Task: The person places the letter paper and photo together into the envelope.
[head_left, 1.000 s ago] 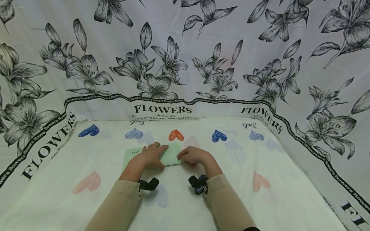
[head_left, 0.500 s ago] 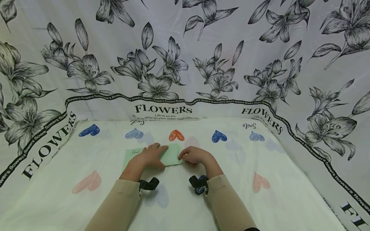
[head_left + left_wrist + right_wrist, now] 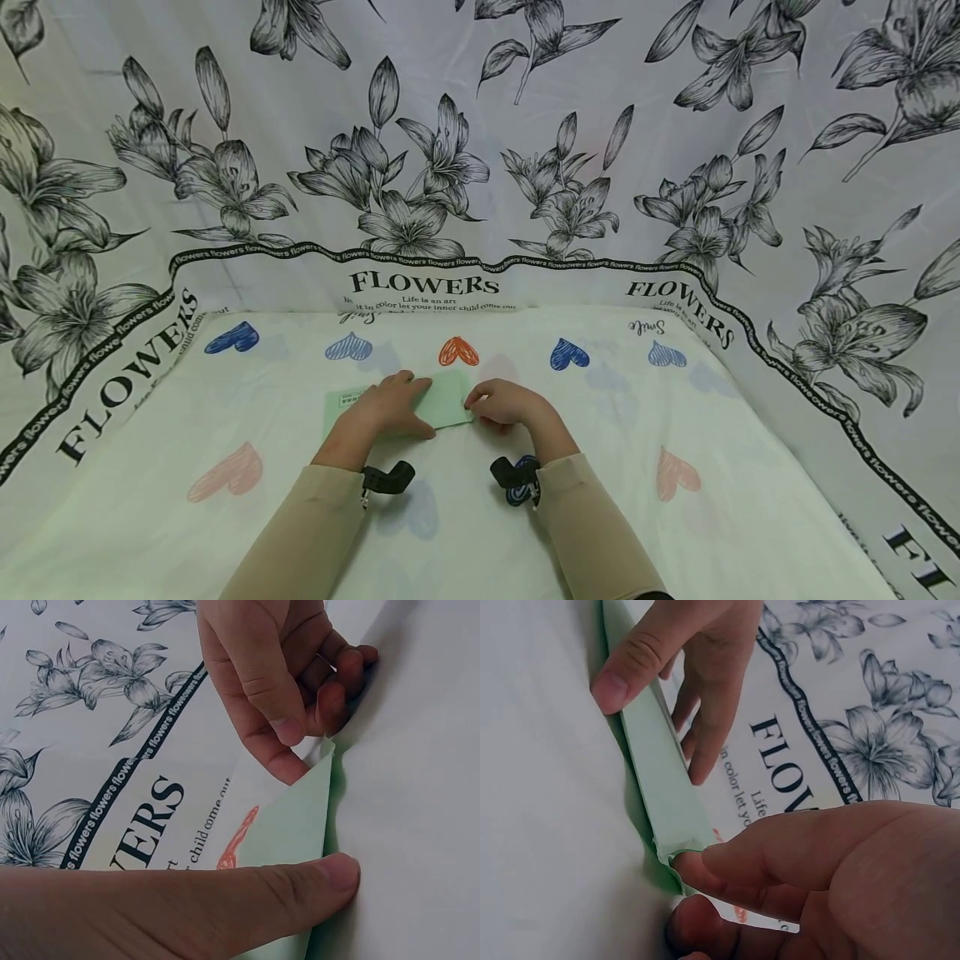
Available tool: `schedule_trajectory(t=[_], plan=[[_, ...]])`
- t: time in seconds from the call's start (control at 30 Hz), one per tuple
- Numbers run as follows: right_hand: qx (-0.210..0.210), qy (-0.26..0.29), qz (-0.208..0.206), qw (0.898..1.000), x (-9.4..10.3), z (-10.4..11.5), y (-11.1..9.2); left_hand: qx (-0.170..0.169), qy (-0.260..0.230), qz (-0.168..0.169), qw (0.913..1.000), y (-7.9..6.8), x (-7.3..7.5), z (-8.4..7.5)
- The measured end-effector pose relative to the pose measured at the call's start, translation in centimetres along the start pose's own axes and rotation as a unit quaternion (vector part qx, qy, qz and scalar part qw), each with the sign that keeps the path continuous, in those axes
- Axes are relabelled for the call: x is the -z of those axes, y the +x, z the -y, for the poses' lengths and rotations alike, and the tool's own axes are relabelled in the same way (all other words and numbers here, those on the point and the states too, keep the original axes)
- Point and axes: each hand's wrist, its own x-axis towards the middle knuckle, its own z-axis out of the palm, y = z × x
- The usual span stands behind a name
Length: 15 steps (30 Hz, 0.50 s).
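Observation:
A flat, pale green paper box (image 3: 442,400) with a small printed label (image 3: 349,399) at its left end lies on the heart-printed cloth. My left hand (image 3: 390,408) holds it across the middle, thumb on the near long edge and fingers over the far edge. In the right wrist view, the box's end flap (image 3: 676,846) looks crumpled and partly open. My right hand (image 3: 506,402) pinches at this right end, its index fingertip tucked at the flap and its thumb just above. The left wrist view shows the box's end corner (image 3: 328,746) right at the right hand's fingertips.
The white cloth (image 3: 480,533) with printed hearts covers the work surface. Behind it rises a flower-printed curtain (image 3: 480,183) with a black lettered band, which also runs down both sides. A black wrist camera (image 3: 387,478) sits on the left sleeve, another camera (image 3: 513,473) on the right.
My left hand has shifted slightly along the box and covers more of the label. My right fingertips have moved a little to the right at the box's end.

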Motion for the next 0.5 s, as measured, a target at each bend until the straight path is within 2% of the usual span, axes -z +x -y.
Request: schedule_trajectory(t=[0.3,0.5], plan=[[-0.010,-0.005,-0.008,1.000,0.00,0.05,0.07,0.018,-0.004,0.006,0.9998,-0.01,0.03,-0.15],[-0.015,-0.006,-0.014,1.000,-0.15,0.02,0.17,0.040,0.013,0.004,0.9991,0.06,0.05,-0.28]])
